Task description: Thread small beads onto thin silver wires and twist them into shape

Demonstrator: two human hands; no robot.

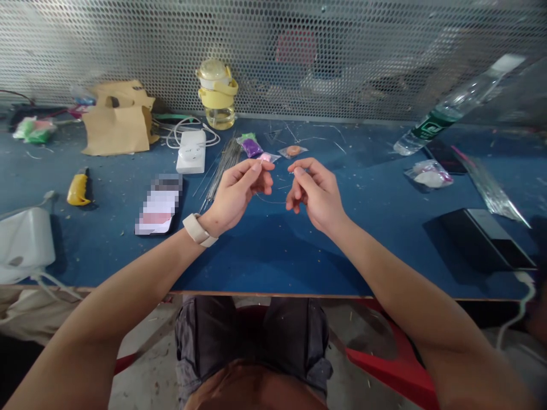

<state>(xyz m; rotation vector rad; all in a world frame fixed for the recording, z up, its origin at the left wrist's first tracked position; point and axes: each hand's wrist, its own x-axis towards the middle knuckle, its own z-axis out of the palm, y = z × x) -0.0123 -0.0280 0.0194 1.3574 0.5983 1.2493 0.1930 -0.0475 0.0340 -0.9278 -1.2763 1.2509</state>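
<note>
Above the blue table point(273, 256), my left hand point(239, 191) has its thumb and index finger pinched together; what sits between the tips is too small to make out. My right hand point(316, 191) faces it a short gap away, also in a pinch, its contents hidden. A thin curved wire point(272, 201) shows in the gap below the fingers; whether either hand holds it is unclear. Just beyond the hands lie small bags of purple clay-like material point(251, 148), pink material point(268, 158) and orange-brown material point(293, 151). A bundle of thin metal wires point(226, 162) lies beside my left hand.
To the left are a phone point(159, 205), a white power adapter point(191, 152), a yellow cutter point(78, 189) and brown paper point(115, 130). A yellow-lidded bottle point(217, 97) stands at the perforated panel point(363, 62). A water bottle point(453, 114) leans right, near a black box-like device point(482, 239).
</note>
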